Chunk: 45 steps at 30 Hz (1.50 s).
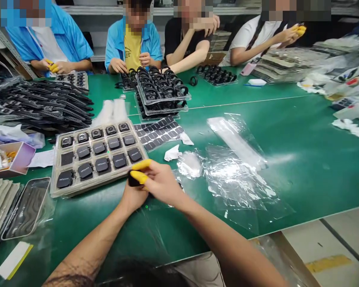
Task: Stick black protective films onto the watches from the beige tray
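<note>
Near the front right corner of the tray, my left hand [137,196] is closed around a small black watch body [133,180], of which only a dark part shows. My right hand [164,184] wears yellow finger cots on its thumb and index finger. Those two fingers pinch at the same black piece from the right. Just beyond, a beige compartment tray [92,187] holds rows of square watch bodies [102,164]. Its back row has round sensor backs facing up, while most of the others show flat dark faces with small lettering.
Behind the tray lies a sheet of dark square stickers [161,131]. Stacked trays of black watches [163,93] stand farther back, and a heap of watch straps [44,103] lies left. Clear plastic film [236,179] spreads right. A phone [26,207] lies left. Several co-workers sit opposite.
</note>
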Available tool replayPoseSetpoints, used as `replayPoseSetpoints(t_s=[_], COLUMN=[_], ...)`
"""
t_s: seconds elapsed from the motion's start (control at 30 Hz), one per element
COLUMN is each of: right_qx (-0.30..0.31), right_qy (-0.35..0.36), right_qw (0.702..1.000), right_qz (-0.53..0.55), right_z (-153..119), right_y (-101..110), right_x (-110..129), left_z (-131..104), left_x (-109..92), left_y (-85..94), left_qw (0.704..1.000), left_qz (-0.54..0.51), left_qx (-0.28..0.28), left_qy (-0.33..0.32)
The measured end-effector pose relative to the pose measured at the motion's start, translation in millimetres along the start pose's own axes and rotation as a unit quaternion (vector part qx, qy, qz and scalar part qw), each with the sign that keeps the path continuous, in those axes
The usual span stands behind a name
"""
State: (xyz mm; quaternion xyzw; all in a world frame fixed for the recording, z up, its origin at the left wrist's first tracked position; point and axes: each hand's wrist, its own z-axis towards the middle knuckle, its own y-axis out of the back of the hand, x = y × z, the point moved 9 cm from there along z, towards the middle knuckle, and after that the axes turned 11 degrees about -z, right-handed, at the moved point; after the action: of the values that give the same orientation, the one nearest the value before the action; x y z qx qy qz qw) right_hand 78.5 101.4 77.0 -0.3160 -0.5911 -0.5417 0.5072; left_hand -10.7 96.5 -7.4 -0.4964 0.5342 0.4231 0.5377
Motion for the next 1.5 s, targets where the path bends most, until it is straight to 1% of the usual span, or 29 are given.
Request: replayPoseSetpoints(t_s=[0.07, 0.1, 0.17, 0.23, 0.3, 0.33, 0.47, 0.53, 0.63, 0.73, 0.8, 0.87, 0.9, 0.97, 1.0, 1.03, 1.07, 1.1, 1.13, 1.17, 1.2, 1.23, 1.3, 1.37, 1.4, 1.43, 1.5], right_qx=[-0.006, 0.0, 0.018, 0.037, 0.045, 0.045, 0.024, 0.011, -0.031, -0.071, -0.079, -0.07, -0.063, -0.067, -0.084, -0.111, -0.133, -0.16, -0.178, -0.19, -0.195, -0.186, -0.137, -0.095, -0.087, -0.086, -0.063], right_qy=[-0.059, -0.085, -0.124, -0.144, -0.137, -0.122, -0.036, -0.016, -0.013, -0.015, -0.021, -0.029, -0.038, -0.071, -0.095, -0.119, -0.14, -0.15, -0.147, -0.131, -0.106, -0.077, -0.041, -0.034, -0.022, 0.004, 0.094], right_qw=[0.998, 0.996, 0.992, 0.989, 0.989, 0.991, 0.992, 0.99, 0.985, 0.977, 0.977, 0.984, 0.988, 0.991, 0.986, 0.971, 0.944, 0.908, 0.874, 0.849, 0.837, 0.835, 0.834, 0.833, 0.842, 0.86, 0.902], right_qz=[0.012, 0.016, 0.021, 0.015, -0.019, -0.042, -0.115, -0.136, -0.17, -0.2, -0.199, -0.162, -0.132, -0.096, -0.112, -0.173, -0.266, -0.356, -0.428, -0.475, -0.5, -0.512, -0.532, -0.544, -0.532, -0.503, -0.417], right_z=[-18.6, -22.9, -24.7, -22.7, -20.8, -20.4, -23.5, -27.1, -33.1, -38.0, -38.6, -36.2, -34.2, -30.0, -28.5, -27.4, -26.1, -24.1, -20.1, -14.3, -6.6, 2.6, 20.7, 30.2, 29.9, 26.3, 10.7], right_y=[27.5, 35.5, 41.3, 38.6, 36.1, 36.1, 43.5, 46.7, 47.8, 41.6, 38.9, 44.7, 52.9, 82.3, 102.6, 125.2, 145.7, 162.9, 173.0, 176.3, 173.4, 165.1, 142.1, 123.2, 116.3, 109.4, 90.2], right_x=[-35.0, -49.7, -71.2, -82.0, -82.8, -80.1, -63.5, -61.2, -62.7, -60.8, -58.0, -56.7, -58.3, -68.2, -76.3, -84.3, -91.1, -95.0, -96.7, -96.6, -95.4, -94.1, -92.5, -87.8, -80.7, -69.9, -42.8], left_z=[-1.8, -3.5, -6.8, -9.0, -10.7, -11.3, -12.2, -12.4, -12.8, -13.4, -14.0, -14.5, -14.7, -14.8, -14.7, -14.5, -14.1, -13.7, -13.4, -13.2, -13.1, -13.3, -13.8, -14.2, -14.2, -14.2, -13.9], left_x=[0.1, -0.1, -1.1, -0.6, 0.9, 1.4, 1.5, 1.6, 0.5, -1.8, -2.7, -2.0, -0.9, 1.9, 3.0, 3.7, 3.7, 3.3, 2.8, 2.2, 1.9, 2.2, 4.0, 5.8, 6.4, 6.8, 7.3], left_y=[-9.7, -15.7, -22.8, -21.5, -17.9, -17.3, -17.9, -17.6, -15.6, -14.1, -13.5, -13.0, -12.5, -10.8, -10.0, -9.6, -9.5, -9.6, -10.0, -10.3, -10.3, -10.2, -10.0, -9.6, -9.3, -9.0, -9.0], left_qw=[0.999, 0.998, 0.996, 0.997, 0.997, 0.997, 0.998, 0.998, 0.998, 0.998, 0.998, 0.998, 0.998, 0.997, 0.996, 0.996, 0.996, 0.996, 0.996, 0.996, 0.996, 0.995, 0.994, 0.993, 0.993, 0.993, 0.994], left_qz=[0.008, 0.006, -0.006, -0.019, -0.024, -0.022, -0.002, 0.0, -0.006, -0.006, -0.002, -0.006, -0.011, -0.02, -0.023, -0.023, -0.024, -0.024, -0.025, -0.026, -0.028, -0.031, -0.039, -0.046, -0.049, -0.049, -0.047], left_qx=[0.034, 0.056, 0.075, 0.052, 0.023, 0.017, 0.018, 0.015, 0.001, -0.01, -0.014, -0.018, -0.02, -0.029, -0.033, -0.035, -0.035, -0.035, -0.035, -0.034, -0.035, -0.037, -0.041, -0.043, -0.043, -0.042, -0.035], left_qy=[0.015, 0.024, 0.043, 0.062, 0.074, 0.074, 0.059, 0.06, 0.063, 0.061, 0.06, 0.062, 0.066, 0.076, 0.08, 0.083, 0.083, 0.082, 0.081, 0.08, 0.081, 0.085, 0.097, 0.104, 0.103, 0.1, 0.089])
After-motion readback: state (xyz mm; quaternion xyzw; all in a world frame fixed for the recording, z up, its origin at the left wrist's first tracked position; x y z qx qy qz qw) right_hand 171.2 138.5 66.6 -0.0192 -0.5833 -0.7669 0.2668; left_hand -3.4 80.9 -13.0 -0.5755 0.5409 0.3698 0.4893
